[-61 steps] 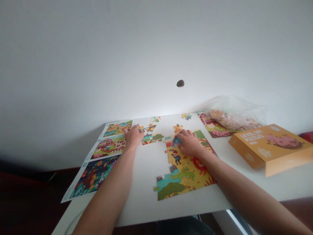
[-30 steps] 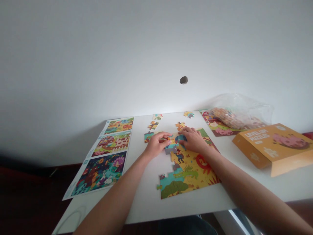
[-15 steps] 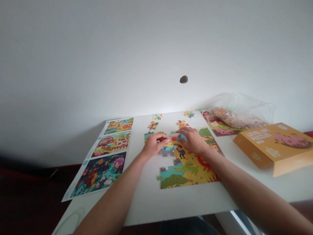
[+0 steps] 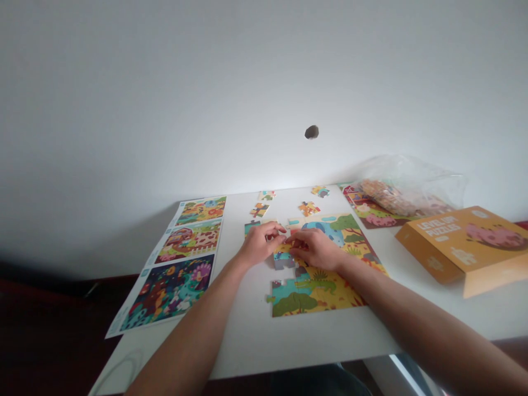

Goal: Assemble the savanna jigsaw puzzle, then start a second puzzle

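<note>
A partly joined jigsaw puzzle (image 4: pixel 325 283) of a savanna scene, with a crocodile, a tree and a blue elephant, lies on the white table. My left hand (image 4: pixel 262 243) is at its upper left edge, thumb and fingers bent together on a puzzle piece (image 4: pixel 284 260) coloured blue, yellow and grey. Close beside it, my right hand (image 4: pixel 315 248) rests over the joined part, fingertips drawn together at the same seam. The fingers partly hide what they grip. Another puzzle piece (image 4: pixel 250 226) shows just behind my left hand.
Loose pieces (image 4: pixel 309 208) lie toward the wall. A picture sheet (image 4: pixel 181 258) is on the left. On the right stand an orange puzzle box (image 4: pixel 466 242) and a clear bag of pieces (image 4: pixel 388 195) on a farm picture. The wall (image 4: pixel 247 110) has a hole.
My right hand has moved left and nearer to me, off the elephant, and its fingertips now meet the left hand's. The left hand has barely moved.
</note>
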A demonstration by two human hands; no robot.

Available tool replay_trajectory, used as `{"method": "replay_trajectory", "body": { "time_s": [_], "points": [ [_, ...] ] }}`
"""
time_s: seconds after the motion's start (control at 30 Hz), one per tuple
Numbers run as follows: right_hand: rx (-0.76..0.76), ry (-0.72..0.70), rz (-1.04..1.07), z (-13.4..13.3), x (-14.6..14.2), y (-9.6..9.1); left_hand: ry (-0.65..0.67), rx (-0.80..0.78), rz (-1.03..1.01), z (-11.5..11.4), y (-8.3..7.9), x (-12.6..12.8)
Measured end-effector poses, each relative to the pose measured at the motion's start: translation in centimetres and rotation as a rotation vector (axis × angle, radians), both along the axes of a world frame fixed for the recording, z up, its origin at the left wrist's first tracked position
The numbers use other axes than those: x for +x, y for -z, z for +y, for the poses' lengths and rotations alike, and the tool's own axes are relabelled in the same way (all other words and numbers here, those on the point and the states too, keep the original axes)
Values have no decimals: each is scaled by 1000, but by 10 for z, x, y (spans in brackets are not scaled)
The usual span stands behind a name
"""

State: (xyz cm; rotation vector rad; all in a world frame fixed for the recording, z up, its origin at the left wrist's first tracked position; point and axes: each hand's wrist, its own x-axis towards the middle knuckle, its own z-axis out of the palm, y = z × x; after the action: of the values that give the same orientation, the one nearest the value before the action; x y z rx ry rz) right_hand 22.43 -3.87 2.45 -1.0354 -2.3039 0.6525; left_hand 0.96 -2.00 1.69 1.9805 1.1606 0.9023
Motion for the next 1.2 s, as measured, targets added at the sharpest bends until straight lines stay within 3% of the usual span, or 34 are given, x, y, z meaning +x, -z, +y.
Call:
{"method": "replay_trajectory", "body": {
  "time_s": [0.2, 0.43, 0.57, 0.73, 1.03, 1.2],
  "points": [
    [7, 29, -3, 1, 0, 4, 60, 123, 185, 1, -4, -6],
    [71, -10, -7, 2, 2, 2, 78, 3, 112, 3, -5, -10],
    [117, 37, -60, 5, 3, 7, 86, -39, 67, 4, -8, -13],
    [113, 77, -141, 9, 6, 11, 144, -30, 151, 0, -10, -11],
    [119, 87, -151, 9, 6, 11, 262, 214, 385, -6, -18, -9],
    [141, 72, -142, 12, 7, 17, 382, 211, 454, -7, -19, -10]
  ]
}}
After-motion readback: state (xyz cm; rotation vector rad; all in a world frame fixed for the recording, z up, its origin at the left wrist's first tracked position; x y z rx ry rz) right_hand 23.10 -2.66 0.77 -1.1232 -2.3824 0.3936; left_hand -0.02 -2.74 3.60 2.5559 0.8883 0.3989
